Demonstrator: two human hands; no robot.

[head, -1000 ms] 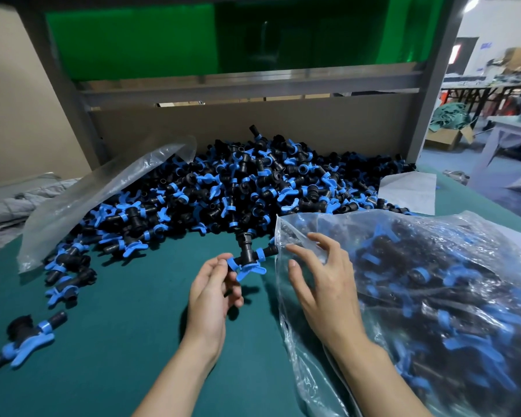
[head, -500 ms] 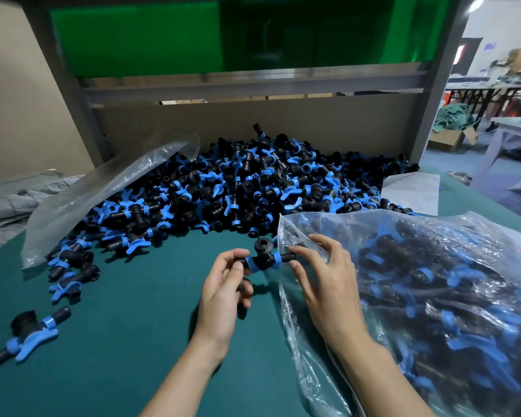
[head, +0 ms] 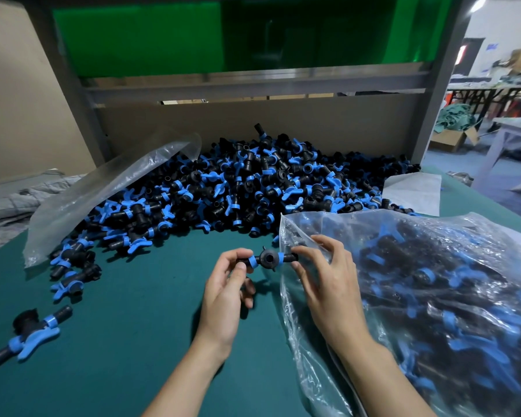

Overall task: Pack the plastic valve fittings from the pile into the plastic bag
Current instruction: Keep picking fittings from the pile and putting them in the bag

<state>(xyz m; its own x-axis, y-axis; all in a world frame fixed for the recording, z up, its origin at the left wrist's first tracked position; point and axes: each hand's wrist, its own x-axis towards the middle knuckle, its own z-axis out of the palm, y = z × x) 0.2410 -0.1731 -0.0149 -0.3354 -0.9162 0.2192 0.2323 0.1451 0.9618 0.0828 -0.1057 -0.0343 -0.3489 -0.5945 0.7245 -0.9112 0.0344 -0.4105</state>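
A big pile of black valve fittings with blue handles (head: 253, 188) lies at the back of the green table. A clear plastic bag (head: 433, 296), full of such fittings, lies at the right with its mouth toward the middle. One black and blue fitting (head: 268, 258) hangs level just above the table at the bag's mouth. My left hand (head: 226, 293) pinches its left end. My right hand (head: 328, 281) pinches its right end, with the bag's edge under the fingers.
A second clear bag (head: 103, 194) drapes over the pile's left side. A lone fitting (head: 30, 332) lies at the front left of the green table (head: 133, 326). A white sheet (head: 412, 191) lies at the back right. A grey frame and board stand behind the pile.
The fitting has turned in my fingers, its round port now facing me, and both hands have shifted slightly right toward the bag's mouth. My right fingers now pinch its right end.
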